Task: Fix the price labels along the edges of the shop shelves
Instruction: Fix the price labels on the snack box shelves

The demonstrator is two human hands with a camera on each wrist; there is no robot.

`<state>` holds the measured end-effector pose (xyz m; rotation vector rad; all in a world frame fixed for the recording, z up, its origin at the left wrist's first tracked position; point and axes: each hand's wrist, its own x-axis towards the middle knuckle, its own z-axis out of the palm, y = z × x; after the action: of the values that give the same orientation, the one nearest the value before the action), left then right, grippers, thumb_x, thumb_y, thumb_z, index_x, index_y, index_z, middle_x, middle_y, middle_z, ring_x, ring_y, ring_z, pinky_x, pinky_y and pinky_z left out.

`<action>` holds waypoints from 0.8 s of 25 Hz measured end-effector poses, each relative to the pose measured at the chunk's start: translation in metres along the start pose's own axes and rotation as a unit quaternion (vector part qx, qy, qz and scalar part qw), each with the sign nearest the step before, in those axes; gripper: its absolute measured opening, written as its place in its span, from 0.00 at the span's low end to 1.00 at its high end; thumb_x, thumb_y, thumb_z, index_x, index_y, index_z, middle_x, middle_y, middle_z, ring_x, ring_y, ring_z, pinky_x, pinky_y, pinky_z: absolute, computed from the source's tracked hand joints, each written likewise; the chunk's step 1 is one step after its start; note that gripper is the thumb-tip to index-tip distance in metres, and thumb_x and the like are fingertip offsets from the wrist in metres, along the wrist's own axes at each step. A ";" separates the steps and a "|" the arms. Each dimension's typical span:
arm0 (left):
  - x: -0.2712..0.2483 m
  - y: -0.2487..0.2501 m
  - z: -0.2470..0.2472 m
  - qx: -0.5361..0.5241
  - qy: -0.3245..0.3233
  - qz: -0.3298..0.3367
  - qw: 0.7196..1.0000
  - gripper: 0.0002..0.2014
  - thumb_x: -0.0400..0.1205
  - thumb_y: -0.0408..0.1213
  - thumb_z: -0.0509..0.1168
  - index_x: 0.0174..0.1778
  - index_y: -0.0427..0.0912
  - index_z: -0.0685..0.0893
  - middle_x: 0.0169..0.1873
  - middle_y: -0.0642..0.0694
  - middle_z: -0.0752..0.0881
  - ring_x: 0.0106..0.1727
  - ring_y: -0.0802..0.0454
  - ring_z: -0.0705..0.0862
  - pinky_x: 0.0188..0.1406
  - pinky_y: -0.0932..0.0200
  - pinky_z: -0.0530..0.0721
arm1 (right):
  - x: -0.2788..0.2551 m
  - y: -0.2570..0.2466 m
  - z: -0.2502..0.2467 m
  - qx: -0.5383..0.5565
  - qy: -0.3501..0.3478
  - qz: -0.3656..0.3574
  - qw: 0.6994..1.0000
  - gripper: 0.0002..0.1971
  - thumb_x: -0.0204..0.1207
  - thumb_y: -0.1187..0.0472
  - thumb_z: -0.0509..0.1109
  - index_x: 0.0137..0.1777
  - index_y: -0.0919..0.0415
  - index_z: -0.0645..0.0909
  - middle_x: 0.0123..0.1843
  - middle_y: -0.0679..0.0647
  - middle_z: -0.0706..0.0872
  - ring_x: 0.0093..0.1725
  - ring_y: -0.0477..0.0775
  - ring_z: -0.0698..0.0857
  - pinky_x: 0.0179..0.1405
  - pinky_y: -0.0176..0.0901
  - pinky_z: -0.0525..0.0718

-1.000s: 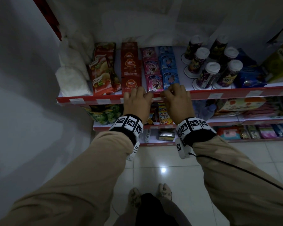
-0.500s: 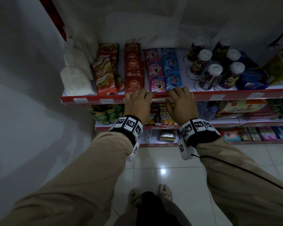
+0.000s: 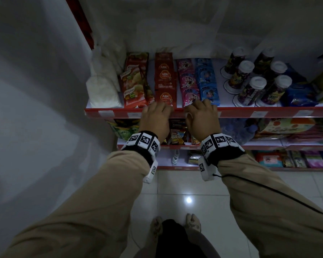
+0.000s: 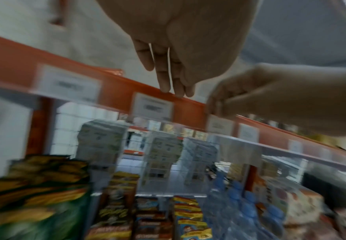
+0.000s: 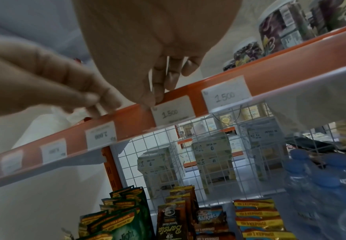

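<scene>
Right wrist view, white handwritten price label point(image 5: 173, 112), orange shelf edge point(image 5: 135, 116)
</scene>
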<state>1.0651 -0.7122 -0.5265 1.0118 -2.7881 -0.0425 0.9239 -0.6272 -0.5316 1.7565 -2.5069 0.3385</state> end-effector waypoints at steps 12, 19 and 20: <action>-0.019 -0.032 -0.002 0.068 -0.036 0.004 0.997 0.25 0.75 0.34 0.61 0.70 0.46 0.74 0.64 0.43 0.74 0.64 0.42 0.71 0.59 0.48 0.67 | 0.003 -0.053 0.015 0.071 0.025 -0.085 0.993 0.17 0.67 0.70 0.65 0.57 0.67 0.84 0.51 0.64 0.86 0.52 0.65 0.80 0.51 0.54 0.78; -0.024 -0.036 0.000 0.052 -0.028 -0.011 0.998 0.26 0.72 0.34 0.65 0.69 0.46 0.75 0.63 0.44 0.74 0.64 0.43 0.71 0.59 0.47 0.65 | 0.008 -0.057 0.019 0.034 0.006 -0.042 0.999 0.13 0.69 0.64 0.67 0.54 0.65 0.82 0.57 0.64 0.80 0.54 0.65 0.77 0.48 0.55 0.76; -0.024 -0.037 -0.001 0.055 -0.030 -0.021 0.998 0.26 0.72 0.35 0.66 0.69 0.46 0.74 0.63 0.44 0.74 0.64 0.43 0.72 0.58 0.46 0.65 | 0.009 -0.058 0.019 0.036 0.005 -0.036 0.999 0.13 0.70 0.63 0.68 0.54 0.64 0.82 0.57 0.64 0.80 0.55 0.65 0.77 0.49 0.54 0.76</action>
<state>1.1069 -0.7251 -0.5328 1.1109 -2.8504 0.0781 0.9761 -0.6582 -0.5403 1.8604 -2.4462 0.4363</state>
